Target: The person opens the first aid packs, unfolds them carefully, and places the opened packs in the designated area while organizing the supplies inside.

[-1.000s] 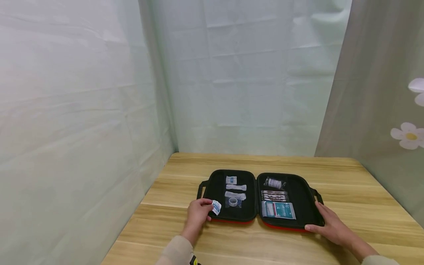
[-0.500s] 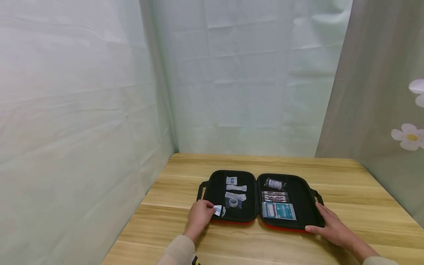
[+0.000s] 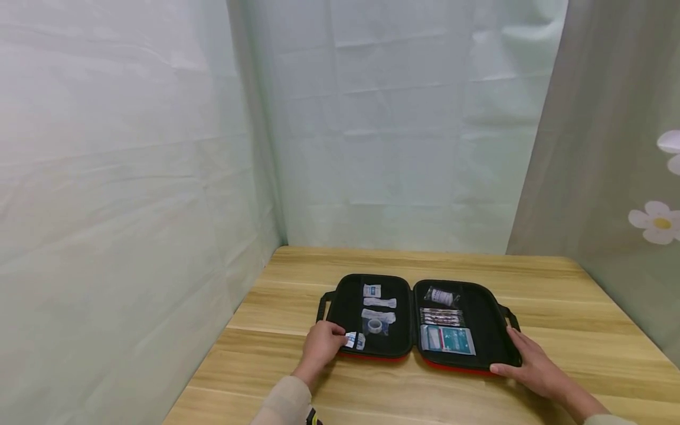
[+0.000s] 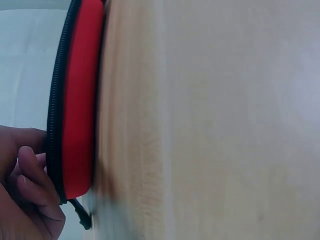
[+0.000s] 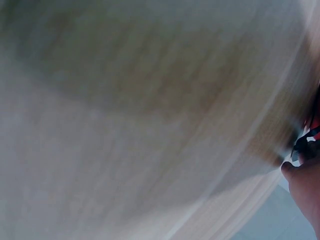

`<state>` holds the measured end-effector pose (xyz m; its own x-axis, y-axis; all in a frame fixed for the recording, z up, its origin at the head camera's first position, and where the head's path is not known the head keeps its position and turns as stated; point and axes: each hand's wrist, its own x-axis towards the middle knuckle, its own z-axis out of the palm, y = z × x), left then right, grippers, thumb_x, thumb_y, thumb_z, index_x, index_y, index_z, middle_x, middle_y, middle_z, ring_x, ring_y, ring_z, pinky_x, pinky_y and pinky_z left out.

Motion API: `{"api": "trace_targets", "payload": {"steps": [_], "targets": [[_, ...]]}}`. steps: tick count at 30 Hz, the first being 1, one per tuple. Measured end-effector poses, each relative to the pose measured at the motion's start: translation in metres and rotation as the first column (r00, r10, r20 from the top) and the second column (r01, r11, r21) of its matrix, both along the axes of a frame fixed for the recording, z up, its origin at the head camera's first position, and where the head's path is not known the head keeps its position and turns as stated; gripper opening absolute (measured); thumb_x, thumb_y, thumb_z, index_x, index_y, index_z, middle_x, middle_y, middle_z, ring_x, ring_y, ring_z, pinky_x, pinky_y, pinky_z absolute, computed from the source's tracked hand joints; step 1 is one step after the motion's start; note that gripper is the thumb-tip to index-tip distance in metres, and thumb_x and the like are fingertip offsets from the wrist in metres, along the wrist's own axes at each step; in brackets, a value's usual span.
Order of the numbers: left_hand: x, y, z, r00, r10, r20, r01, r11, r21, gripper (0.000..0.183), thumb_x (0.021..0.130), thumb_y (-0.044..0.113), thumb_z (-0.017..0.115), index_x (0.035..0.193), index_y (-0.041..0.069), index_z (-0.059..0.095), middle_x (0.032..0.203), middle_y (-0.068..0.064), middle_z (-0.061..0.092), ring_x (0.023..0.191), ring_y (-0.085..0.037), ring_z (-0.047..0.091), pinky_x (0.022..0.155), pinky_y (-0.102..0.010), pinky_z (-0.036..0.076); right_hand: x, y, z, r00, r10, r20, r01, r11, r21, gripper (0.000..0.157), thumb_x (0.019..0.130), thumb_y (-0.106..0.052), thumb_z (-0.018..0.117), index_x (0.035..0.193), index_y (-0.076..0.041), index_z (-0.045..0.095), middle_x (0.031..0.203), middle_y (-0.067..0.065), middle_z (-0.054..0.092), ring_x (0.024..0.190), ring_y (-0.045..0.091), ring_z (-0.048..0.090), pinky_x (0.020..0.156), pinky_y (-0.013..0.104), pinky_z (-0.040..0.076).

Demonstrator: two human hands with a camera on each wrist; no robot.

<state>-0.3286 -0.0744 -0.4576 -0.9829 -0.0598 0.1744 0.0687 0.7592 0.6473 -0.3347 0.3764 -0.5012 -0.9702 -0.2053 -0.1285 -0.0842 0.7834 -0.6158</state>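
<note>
An open first-aid case [image 3: 404, 283], black inside with a red shell [image 4: 80, 100], lies flat on the table. At its near left corner my left hand [image 3: 321, 342] pinches the left end of a small white-and-blue packet [image 3: 356, 340], which has a dark strap across its middle. Loosely bent lower fingers [image 4: 37, 192] show beside the case's zipped edge in the left wrist view. My right hand [image 3: 531, 366] holds the case's right corner, thumb on the near edge and fingers by the right handle [image 3: 510, 317]. The right wrist view shows only part of that hand [image 5: 305, 190].
In the left half sit another small packet [image 3: 372, 290], two white wrapped strips [image 3: 379, 303] and a bagged tape roll [image 3: 375, 326]. The right half holds a bagged bandage roll [image 3: 442, 296], several slim sachets [image 3: 442, 317] and a teal packet [image 3: 448, 340]. Curtains [image 3: 393, 147] surround the wooden table [image 3: 425, 401].
My left hand has moved slightly right, sliding the small packet under the strap in the case's left half. The packet now lies flatter. My right hand has stayed at the corner.
</note>
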Motion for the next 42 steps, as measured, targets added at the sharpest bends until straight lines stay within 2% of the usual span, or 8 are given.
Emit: {"api": "trace_targets", "payload": {"steps": [3,8,16,22,25,29,38,42], "targets": [[0.001,0.0,0.002,1.0,-0.015,0.01,0.015,0.999,0.029,0.005,0.081,0.005,0.076,0.085,0.001,0.076,0.084,-0.008,0.071,0.083,-0.028,0.064,0.078,-0.047,0.053,0.0,0.0,0.0,1.0,0.001,0.009,-0.001,1.0,0.006,0.113,0.086,-0.057,0.069,0.152,0.012,0.01,0.149,0.045,0.008,0.131,0.065,0.013,0.101,0.078,0.019],[0.003,0.001,0.004,0.999,-0.035,0.021,0.035,0.999,0.02,0.006,0.082,0.002,0.072,0.087,-0.001,0.076,0.086,-0.01,0.071,0.083,-0.028,0.064,0.077,-0.046,0.053,-0.001,0.001,0.0,1.0,0.007,0.017,-0.007,1.0,0.015,0.111,0.086,-0.057,0.068,0.152,0.012,0.01,0.148,0.045,0.008,0.13,0.065,0.013,0.1,0.078,0.021],[0.003,0.005,0.005,0.993,-0.088,0.081,0.083,0.995,0.061,0.012,0.086,-0.001,0.067,0.094,-0.005,0.074,0.094,-0.015,0.071,0.089,-0.03,0.063,0.083,-0.05,0.053,0.0,0.002,0.0,1.0,0.009,0.028,-0.009,1.0,0.009,0.111,0.087,-0.056,0.068,0.151,0.013,0.01,0.148,0.045,0.008,0.13,0.065,0.013,0.1,0.078,0.02],[0.003,0.005,0.007,0.994,-0.056,0.089,0.046,0.994,0.101,0.02,0.085,-0.002,0.061,0.099,-0.01,0.072,0.099,-0.019,0.07,0.092,-0.031,0.062,0.081,-0.047,0.054,-0.001,0.002,0.0,0.999,0.011,0.047,-0.011,1.0,0.011,0.111,0.087,-0.056,0.067,0.151,0.013,0.008,0.148,0.045,0.007,0.13,0.065,0.013,0.1,0.078,0.019],[0.003,0.006,0.008,0.993,-0.039,0.113,0.019,0.985,0.172,0.024,0.086,-0.002,0.06,0.105,-0.011,0.07,0.1,-0.02,0.069,0.072,-0.025,0.063,0.065,-0.04,0.056,-0.002,0.002,-0.001,0.999,0.009,0.051,-0.01,1.0,0.015,0.111,0.087,-0.056,0.067,0.152,0.013,0.008,0.149,0.045,0.006,0.13,0.065,0.012,0.101,0.078,0.019],[0.002,0.008,0.008,0.987,-0.041,0.152,0.004,0.972,0.235,0.026,0.087,-0.001,0.06,0.11,-0.01,0.069,0.098,-0.018,0.067,0.046,-0.014,0.05,0.046,-0.028,0.048,-0.003,0.002,0.0,0.999,0.008,0.051,-0.009,1.0,0.02,0.111,0.088,-0.056,0.067,0.152,0.012,0.008,0.149,0.044,0.006,0.13,0.064,0.012,0.101,0.078,0.019],[0.002,0.016,0.005,0.985,-0.053,0.164,0.008,0.964,0.266,0.019,0.085,-0.002,0.062,0.1,-0.007,0.073,0.087,-0.012,0.066,0.042,-0.008,0.041,0.041,-0.021,0.042,-0.003,0.002,0.0,0.999,0.005,0.052,-0.006,1.0,0.02,0.111,0.087,-0.056,0.067,0.152,0.012,0.008,0.149,0.045,0.006,0.13,0.064,0.011,0.101,0.078,0.018],[0.002,0.018,0.003,0.982,-0.065,0.175,0.011,0.957,0.29,0.019,0.086,-0.002,0.062,0.101,-0.007,0.072,0.089,-0.013,0.066,0.039,-0.007,0.04,0.039,-0.02,0.04,-0.002,0.002,0.0,0.999,0.01,0.05,-0.011,1.0,0.014,0.111,0.087,-0.056,0.067,0.152,0.012,0.008,0.149,0.045,0.006,0.13,0.065,0.011,0.101,0.078,0.017]]}}
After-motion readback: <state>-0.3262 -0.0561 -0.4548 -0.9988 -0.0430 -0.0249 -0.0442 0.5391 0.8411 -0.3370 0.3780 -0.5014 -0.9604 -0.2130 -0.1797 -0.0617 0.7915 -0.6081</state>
